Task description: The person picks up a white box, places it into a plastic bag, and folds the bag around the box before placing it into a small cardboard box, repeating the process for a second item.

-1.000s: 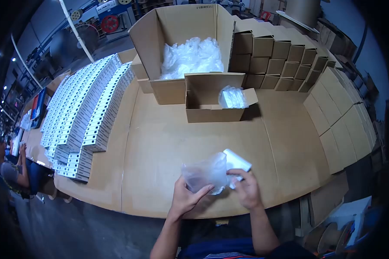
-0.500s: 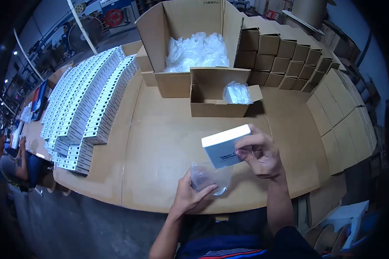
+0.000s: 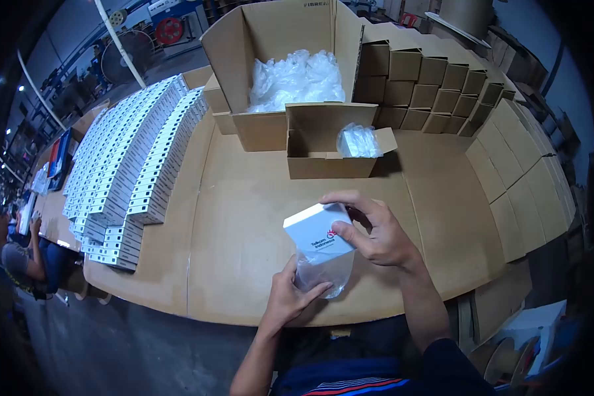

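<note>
A small white box (image 3: 318,232) printed "Telkom Indonesia" is tilted over the near part of the table. My right hand (image 3: 373,232) grips its right side, thumb on the printed face and fingers over the top edge. The box's lower end is at the mouth of a clear plastic bag (image 3: 325,276), partly inside it as far as I can see. My left hand (image 3: 293,290) is closed on the bag's left side, with the thumb across its front. Behind, an open brown carton (image 3: 331,169) contains plastic-wrapped items (image 3: 359,141).
A large open carton (image 3: 264,130) full of clear bags (image 3: 297,80) stands at the back. White boxes (image 3: 129,152) are stacked on the left, brown cartons (image 3: 421,92) at back right, flat cartons (image 3: 521,178) on the right. A person (image 3: 26,254) works far left.
My right hand has brought the white box left and down to the bag's mouth and turned its printed face more toward me. My left hand keeps its hold on the bag.
</note>
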{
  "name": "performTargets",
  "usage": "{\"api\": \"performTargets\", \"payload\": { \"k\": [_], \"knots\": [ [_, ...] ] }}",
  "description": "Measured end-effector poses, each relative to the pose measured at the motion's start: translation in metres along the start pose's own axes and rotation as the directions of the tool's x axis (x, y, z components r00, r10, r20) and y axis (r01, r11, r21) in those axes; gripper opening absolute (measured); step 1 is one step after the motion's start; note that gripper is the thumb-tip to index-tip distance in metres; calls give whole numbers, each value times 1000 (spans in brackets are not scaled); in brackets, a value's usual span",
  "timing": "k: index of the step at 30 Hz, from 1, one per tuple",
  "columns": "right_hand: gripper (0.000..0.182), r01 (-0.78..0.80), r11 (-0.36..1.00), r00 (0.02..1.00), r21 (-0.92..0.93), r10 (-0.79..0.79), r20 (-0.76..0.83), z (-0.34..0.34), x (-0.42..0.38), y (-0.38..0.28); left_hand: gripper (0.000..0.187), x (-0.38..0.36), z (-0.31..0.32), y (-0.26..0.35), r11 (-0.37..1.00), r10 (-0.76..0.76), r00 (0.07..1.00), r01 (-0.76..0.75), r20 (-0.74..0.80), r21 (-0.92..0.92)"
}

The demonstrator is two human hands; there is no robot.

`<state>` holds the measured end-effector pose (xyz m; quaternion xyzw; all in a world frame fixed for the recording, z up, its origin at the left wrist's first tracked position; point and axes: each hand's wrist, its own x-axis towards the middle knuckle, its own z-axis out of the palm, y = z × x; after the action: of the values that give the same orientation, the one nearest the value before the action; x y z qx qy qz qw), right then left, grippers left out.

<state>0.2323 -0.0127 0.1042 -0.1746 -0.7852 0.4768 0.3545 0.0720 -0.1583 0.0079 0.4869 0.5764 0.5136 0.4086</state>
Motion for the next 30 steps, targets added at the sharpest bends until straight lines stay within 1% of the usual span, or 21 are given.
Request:
{"api": "performTargets", "payload": {
  "k": [2, 3, 4, 5, 7, 9, 10, 11, 12, 13, 14, 15, 19, 23, 24, 28, 30],
  "knots": [
    [28, 0, 1000, 1000, 26, -1, 30, -2, 1, 2, 59, 0, 0, -5, 999, 34, 999, -34, -2, -38],
    [27, -2, 999, 999, 39, 1, 45, -2, 2, 4, 58, -1, -1, -7, 1000, 25, 999, -25, 19, -5],
    [23, 43, 997, 997, 62, -47, 62, -2, 3, 11, 58, -1, -3, -9, 999, 17, 999, -18, 42, 27],
    [22, 36, 994, 996, 99, -45, 82, -2, 4, 16, 58, 0, -5, -11, 998, 10, 998, -14, 67, 60],
    [20, 18, 985, 992, 173, -38, 116, -1, 7, 19, 56, 0, -9, -9, 996, 7, 995, -17, 103, 92],
    [20, -45, 965, 986, 259, 2, 164, -1, 9, 18, 55, 0, -11, -1, 991, 10, 991, -27, 132, 128],
    [21, -67, 955, 984, 290, 15, 180, 1, 10, 17, 55, 1, -13, -12, 996, 6, 989, -19, 149, 90],
    [22, -90, 943, 980, 322, 26, 197, 2, 10, 17, 55, 1, -15, -13, 994, 4, 990, -19, 144, 106],
    [24, -35, 963, 983, 266, -15, 183, 4, 11, 22, 55, 1, -17, -10, 992, 2, 991, -18, 135, 121],
    [24, -28, 968, 986, 248, -14, 166, 5, 11, 24, 55, 0, -17, -8, 990, 1, 993, -18, 121, 137],
    [24, -20, 973, 988, 230, -15, 151, 7, 10, 25, 55, -1, -17, -8, 996, -27, 995, 18, 100, 87],
    [24, -11, 977, 990, 213, -19, 137, 8, 10, 25, 55, 0, -17, -8, 997, -25, 996, 18, 88, 74],
    [23, -103, 938, 993, 330, 78, 89, 14, 6, 35, 56, 0, -16, -13, 1000, -3, 999, 1, 51, 24],
    [20, -131, 878, 982, 459, 179, -61, 19, -1, 42, 59, -1, -13, -7, 1000, -13, 999, 14, 53, -18],
    [21, -131, 897, 978, 423, 186, -92, 17, -1, 42, 59, -1, -14, -7, 999, -19, 998, 21, 66, -31],
    [21, -119, 936, 981, 332, 162, -104, 22, -9, 50, 62, -1, -13, -9, 998, -9, 998, 12, 63, -57],
    [21, -154, 940, 972, 304, 199, -126, 22, -13, 47, 64, 1, -14, -17, 996, -10, 999, 14, 41, -85]
  ]
}}
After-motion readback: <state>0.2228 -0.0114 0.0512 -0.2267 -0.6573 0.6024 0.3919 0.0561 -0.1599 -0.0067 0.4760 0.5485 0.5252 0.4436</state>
